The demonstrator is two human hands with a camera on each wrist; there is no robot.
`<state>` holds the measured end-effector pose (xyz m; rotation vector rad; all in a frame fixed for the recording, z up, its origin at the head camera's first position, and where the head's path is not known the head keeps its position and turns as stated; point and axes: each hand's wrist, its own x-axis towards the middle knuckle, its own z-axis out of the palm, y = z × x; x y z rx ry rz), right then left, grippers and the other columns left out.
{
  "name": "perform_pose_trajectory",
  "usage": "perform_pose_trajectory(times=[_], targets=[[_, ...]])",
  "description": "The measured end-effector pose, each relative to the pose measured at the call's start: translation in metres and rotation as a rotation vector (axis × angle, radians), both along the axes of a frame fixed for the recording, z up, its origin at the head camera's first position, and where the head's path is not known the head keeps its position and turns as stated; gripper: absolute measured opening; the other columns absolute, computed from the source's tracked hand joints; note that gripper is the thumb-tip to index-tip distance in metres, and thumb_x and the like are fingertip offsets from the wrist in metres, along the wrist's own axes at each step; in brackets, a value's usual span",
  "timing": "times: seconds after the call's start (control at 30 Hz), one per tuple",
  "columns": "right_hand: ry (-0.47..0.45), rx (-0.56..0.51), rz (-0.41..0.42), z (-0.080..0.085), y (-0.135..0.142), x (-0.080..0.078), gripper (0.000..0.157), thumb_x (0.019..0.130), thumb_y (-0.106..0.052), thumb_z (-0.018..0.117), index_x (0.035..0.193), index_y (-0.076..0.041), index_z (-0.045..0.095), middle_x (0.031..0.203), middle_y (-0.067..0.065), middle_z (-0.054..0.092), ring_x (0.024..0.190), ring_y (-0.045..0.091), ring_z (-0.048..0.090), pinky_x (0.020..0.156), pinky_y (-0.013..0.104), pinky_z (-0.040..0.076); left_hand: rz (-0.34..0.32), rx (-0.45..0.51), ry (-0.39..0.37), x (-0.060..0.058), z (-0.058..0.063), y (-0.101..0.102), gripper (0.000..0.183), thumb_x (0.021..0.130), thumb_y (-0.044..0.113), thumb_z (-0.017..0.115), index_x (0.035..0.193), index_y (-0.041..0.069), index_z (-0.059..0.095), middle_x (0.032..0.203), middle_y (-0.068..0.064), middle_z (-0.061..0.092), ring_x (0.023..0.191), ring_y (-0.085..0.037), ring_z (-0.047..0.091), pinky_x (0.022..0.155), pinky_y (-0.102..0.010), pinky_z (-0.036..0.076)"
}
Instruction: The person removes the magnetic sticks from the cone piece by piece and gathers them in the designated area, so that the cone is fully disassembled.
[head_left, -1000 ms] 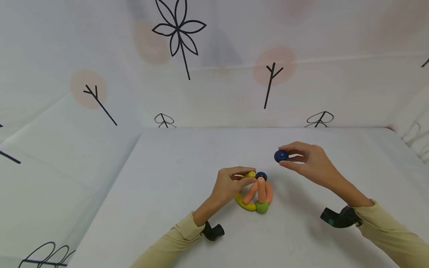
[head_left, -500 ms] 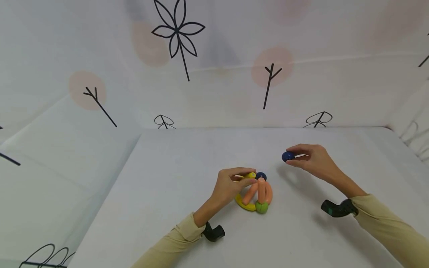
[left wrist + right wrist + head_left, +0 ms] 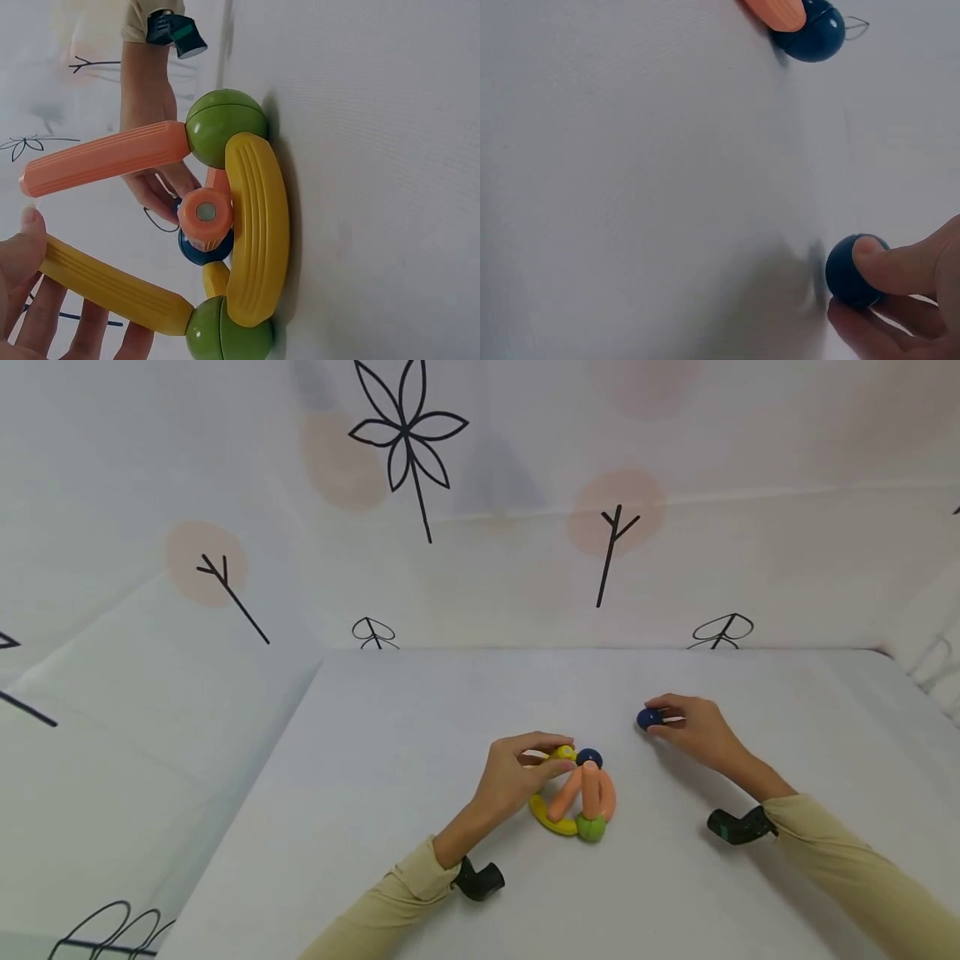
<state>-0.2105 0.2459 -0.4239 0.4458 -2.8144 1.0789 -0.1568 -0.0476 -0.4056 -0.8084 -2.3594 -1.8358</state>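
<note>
2 green balls [image 3: 225, 124]: left wrist only.

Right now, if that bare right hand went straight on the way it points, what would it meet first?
Probably the flat white tabletop, reached first by the shiny dark-blue ball in the right hand; whether they touch is unclear.
</note>
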Motion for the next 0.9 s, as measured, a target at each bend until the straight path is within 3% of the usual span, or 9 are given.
perform_pose_trajectory(times=[0.3, 0.53, 0.7, 0.9], targets=[[0.024, 0.015, -0.02, -0.006, -0.002, -0.003, 0.035, 0.082, 0.007, 0.065, 0.116, 0.01, 0.057, 0.115, 0.035, 0.056, 0.101, 0.047, 0.058, 0.079, 0.049, 0.051, 0.017, -0.051, -0.042, 0.001, 0.004, -0.001, 0.027, 0.083, 0.018, 0.074, 0.109, 0.009, 0.071, 0.102, 0.002, 0.07, 0.091, -0.011, 0.06, 0.078, -0.026, 0.052], [-0.002, 0.013, -0.03, -0.008, -0.003, -0.002, 0.038, 0.083, 0.009, 0.063, 0.12, 0.01, 0.055, 0.122, 0.035, 0.051, 0.107, 0.048, 0.054, 0.082, 0.05, 0.049, 0.022, -0.085, -0.062, 0.009, 0.023, -0.001, 0.026, 0.083, 0.009, 0.073, 0.109, 0.003, 0.07, 0.101, -0.008, 0.07, 0.093, -0.024, 0.062, 0.077, -0.028, 0.052], [0.015, 0.02, -0.022, -0.006, -0.003, 0.001, 0.04, 0.082, 0.008, 0.065, 0.121, 0.01, 0.055, 0.123, 0.034, 0.051, 0.109, 0.047, 0.053, 0.081, 0.051, 0.049, 0.025, -0.08, -0.068, 0.004, 0.014, -0.003, 0.026, 0.083, 0.014, 0.074, 0.108, 0.011, 0.072, 0.099, -0.001, 0.07, 0.091, -0.013, 0.062, 0.076, -0.024, 0.052], [0.085, 0.083, 0.005, 0.003, -0.005, 0.007, 0.039, 0.082, 0.001, 0.068, 0.119, 0.005, 0.058, 0.121, 0.028, 0.054, 0.114, 0.045, 0.047, 0.089, 0.06, 0.041, 0.012, -0.055, -0.055, -0.003, 0.005, -0.007, 0.026, 0.083, 0.02, 0.075, 0.108, 0.015, 0.072, 0.099, 0.006, 0.069, 0.09, -0.007, 0.061, 0.075, -0.024, 0.053]])
